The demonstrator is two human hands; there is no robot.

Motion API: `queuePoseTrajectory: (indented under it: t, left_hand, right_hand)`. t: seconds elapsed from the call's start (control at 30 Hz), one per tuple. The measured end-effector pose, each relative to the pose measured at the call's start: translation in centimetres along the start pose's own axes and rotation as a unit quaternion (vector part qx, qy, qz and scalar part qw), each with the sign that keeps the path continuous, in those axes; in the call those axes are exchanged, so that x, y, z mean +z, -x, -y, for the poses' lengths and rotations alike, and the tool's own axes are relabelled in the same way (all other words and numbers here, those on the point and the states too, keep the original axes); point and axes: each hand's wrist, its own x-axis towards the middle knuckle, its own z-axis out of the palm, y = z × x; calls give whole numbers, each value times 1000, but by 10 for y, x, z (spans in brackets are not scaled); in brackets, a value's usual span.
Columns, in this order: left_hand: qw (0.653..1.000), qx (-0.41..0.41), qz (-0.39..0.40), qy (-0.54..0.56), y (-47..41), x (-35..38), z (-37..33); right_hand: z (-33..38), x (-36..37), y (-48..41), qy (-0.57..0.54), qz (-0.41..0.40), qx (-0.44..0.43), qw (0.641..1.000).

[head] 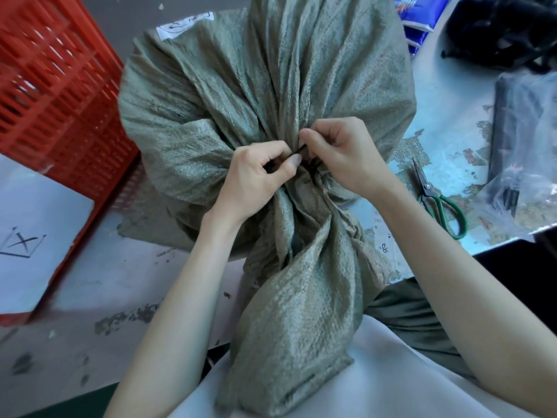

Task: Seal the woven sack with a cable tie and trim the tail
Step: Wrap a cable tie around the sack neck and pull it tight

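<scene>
A full grey-green woven sack [229, 95] lies on the worktable, its neck gathered tight and the loose mouth trailing toward me. A black cable tie [298, 150] wraps the gathered neck; only a short stretch shows between my hands. My left hand [256, 179] pinches the tie at the neck with thumb and curled fingers. My right hand [340, 155] pinches the tie's other end just to the right, fingertips almost touching the left thumb. Green-handled scissors [438, 200] lie on the table to the right of the sack, apart from both hands.
A red slatted plastic crate [51, 95] stands at the left with white paper [33, 236] in front of it. Clear plastic bags holding dark items [524, 140] lie at the right, blue packets [419, 22] and black bundles at the back right. The table's near edge runs close to my body.
</scene>
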Motion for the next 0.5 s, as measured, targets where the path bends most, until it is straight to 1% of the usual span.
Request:
queuePoseTrajectory:
  t: [0.07, 0.13, 0.23, 0.3, 0.37, 0.43, 0.5]
  left_hand:
    - [998, 36, 14, -50, -1, -2, -1]
    - [992, 73, 22, -101, -1, -5, -5]
    - [983, 106, 24, -150, 2, -7, -12]
    - [979, 116, 20, -167, 4, -10, -13]
    - [978, 117, 14, -174, 8, -11, -11]
    - [979, 110, 7, -173, 13, -11, -10]
    - [979, 107, -2, -175, 17, -11, -9]
  right_hand:
    - [-2, 0, 3, -8, -7, -19, 1000]
    - [-1, -2, 8, -47, -13, -20, 999]
    - [2, -6, 14, -125, -33, -11, 992]
    - [3, -10, 16, -199, -53, 7, 979]
    - [2, -17, 16, -298, -81, 30, 951]
    - [-2, -26, 14, -401, -102, 43, 909]
    - [-5, -31, 13, -473, -117, 46, 872]
